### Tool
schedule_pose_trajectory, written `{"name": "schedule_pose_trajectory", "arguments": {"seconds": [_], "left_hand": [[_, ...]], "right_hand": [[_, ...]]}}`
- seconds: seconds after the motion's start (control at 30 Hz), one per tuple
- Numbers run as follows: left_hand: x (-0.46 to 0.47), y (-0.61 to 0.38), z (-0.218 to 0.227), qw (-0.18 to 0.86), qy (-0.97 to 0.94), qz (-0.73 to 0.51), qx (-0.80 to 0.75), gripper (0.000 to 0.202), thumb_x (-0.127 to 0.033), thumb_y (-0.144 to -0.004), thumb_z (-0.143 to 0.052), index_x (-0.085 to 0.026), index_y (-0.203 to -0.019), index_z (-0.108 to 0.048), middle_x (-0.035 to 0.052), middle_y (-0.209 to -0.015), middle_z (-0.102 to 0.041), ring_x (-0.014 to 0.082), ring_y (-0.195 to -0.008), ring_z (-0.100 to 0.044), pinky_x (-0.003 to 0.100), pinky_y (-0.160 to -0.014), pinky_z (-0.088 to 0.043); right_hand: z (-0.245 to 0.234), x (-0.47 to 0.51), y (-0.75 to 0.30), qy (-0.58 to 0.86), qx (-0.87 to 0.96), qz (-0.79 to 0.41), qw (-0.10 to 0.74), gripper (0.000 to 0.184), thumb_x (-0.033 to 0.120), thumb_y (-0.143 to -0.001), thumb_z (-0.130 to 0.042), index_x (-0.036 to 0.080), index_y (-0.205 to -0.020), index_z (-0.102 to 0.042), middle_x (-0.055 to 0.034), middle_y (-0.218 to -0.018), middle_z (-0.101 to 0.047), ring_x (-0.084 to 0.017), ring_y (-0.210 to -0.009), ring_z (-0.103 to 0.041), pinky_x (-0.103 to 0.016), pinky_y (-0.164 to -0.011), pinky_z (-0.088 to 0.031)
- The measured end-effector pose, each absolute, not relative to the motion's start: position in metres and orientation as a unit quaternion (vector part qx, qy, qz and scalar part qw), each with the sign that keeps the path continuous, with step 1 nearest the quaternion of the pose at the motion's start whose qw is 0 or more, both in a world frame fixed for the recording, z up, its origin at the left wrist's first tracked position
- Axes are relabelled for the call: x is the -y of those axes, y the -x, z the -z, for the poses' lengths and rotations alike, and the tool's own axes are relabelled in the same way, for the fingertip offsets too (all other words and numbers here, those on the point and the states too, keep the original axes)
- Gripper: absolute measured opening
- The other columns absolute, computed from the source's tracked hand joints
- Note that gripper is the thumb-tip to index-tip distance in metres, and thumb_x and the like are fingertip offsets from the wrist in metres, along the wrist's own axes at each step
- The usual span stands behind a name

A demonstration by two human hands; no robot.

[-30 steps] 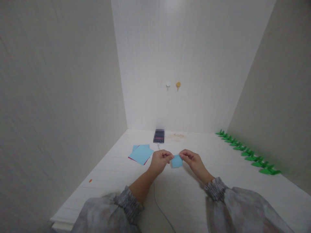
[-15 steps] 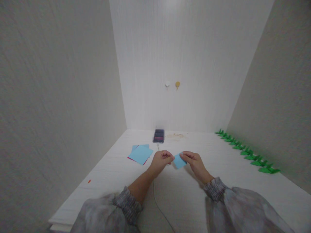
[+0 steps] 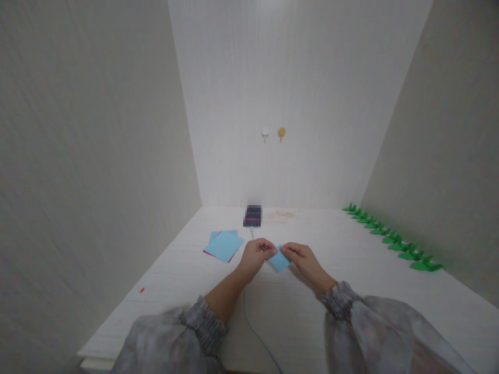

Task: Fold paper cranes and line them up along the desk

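Note:
A small folded square of light blue paper [image 3: 279, 262] is held between my two hands, above the white table. My left hand [image 3: 257, 256] pinches its upper left edge, with a ring on one finger. From the other side my right hand [image 3: 302, 258] grips its upper right edge between thumb and fingers. The fingertips of both hands are close together near the top corner, which they partly hide. Left of my left hand lies a loose stack of blue paper sheets [image 3: 223, 246], with a red edge showing underneath.
A phone-like dark device [image 3: 253, 216], blurred out, stands near the back wall with a pale cable [image 3: 251, 324] running toward me. Green folded paper pieces [image 3: 393, 242] line the right side. A small orange scrap [image 3: 142, 290] lies at left. Two hooks [image 3: 281, 133] hang on the wall.
My right hand has moved left along the folded paper, bringing its fingertips nearer my left ones. My left hand now pinches the paper's upper edge; the view has shifted slightly.

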State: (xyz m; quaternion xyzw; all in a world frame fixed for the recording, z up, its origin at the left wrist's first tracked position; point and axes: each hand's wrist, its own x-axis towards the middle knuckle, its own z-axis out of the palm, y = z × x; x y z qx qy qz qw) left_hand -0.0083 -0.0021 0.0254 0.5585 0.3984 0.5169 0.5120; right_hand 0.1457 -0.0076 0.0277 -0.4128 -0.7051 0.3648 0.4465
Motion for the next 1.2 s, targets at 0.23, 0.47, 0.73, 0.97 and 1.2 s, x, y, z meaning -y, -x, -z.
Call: {"name": "schedule_pose_trajectory", "arguments": {"seconds": [0.23,0.47,0.73,0.97,1.2], "left_hand": [[0.005,0.007,-0.031,0.549,-0.519,-0.524,-0.393,0.019,-0.024,-0.050,-0.069,-0.011,-0.058,-0.058,-0.0015,-0.049,-0.052,0.0065,-0.046,-0.042,0.020,-0.049,-0.030],[-0.003,0.013,-0.026,0.550,-0.472,-0.556,-0.407,0.017,-0.023,-0.051,-0.068,-0.012,-0.059,-0.059,-0.0016,-0.051,-0.054,0.0066,-0.047,-0.043,0.020,-0.050,-0.031],[-0.002,0.012,-0.025,0.540,-0.464,-0.562,-0.421,0.015,-0.023,-0.053,-0.067,-0.012,-0.060,-0.059,-0.0013,-0.052,-0.054,0.0070,-0.048,-0.044,0.021,-0.051,-0.031],[-0.003,0.013,-0.022,0.546,-0.447,-0.564,-0.427,0.017,-0.024,-0.052,-0.067,-0.012,-0.060,-0.059,-0.0008,-0.053,-0.054,0.0075,-0.049,-0.045,0.021,-0.052,-0.032],[-0.005,0.017,-0.021,0.551,-0.446,-0.557,-0.433,0.020,-0.026,-0.051,-0.068,-0.012,-0.062,-0.059,0.0006,-0.056,-0.055,0.0084,-0.051,-0.047,0.022,-0.053,-0.033]], "right_hand": [[-0.030,0.008,-0.145,0.427,0.728,-0.314,0.436,0.027,0.035,-0.075,-0.047,0.015,-0.065,-0.063,-0.0013,-0.059,-0.058,-0.013,-0.058,-0.049,-0.023,-0.056,-0.037],[-0.028,0.005,-0.148,0.438,0.718,-0.319,0.437,0.026,0.032,-0.074,-0.046,0.015,-0.062,-0.062,-0.0018,-0.058,-0.058,-0.014,-0.060,-0.052,-0.024,-0.059,-0.039],[-0.031,0.006,-0.148,0.441,0.700,-0.334,0.453,0.024,0.030,-0.071,-0.047,0.015,-0.059,-0.061,-0.0014,-0.056,-0.058,-0.014,-0.057,-0.052,-0.024,-0.059,-0.039],[-0.032,0.008,-0.149,0.440,0.680,-0.330,0.485,0.021,0.028,-0.068,-0.047,0.015,-0.056,-0.059,-0.0008,-0.053,-0.056,-0.014,-0.056,-0.051,-0.024,-0.058,-0.039],[-0.033,0.008,-0.149,0.428,0.672,-0.299,0.525,0.022,0.033,-0.075,-0.045,0.016,-0.073,-0.058,-0.0032,-0.070,-0.059,-0.015,-0.069,-0.052,-0.026,-0.066,-0.039]]}}
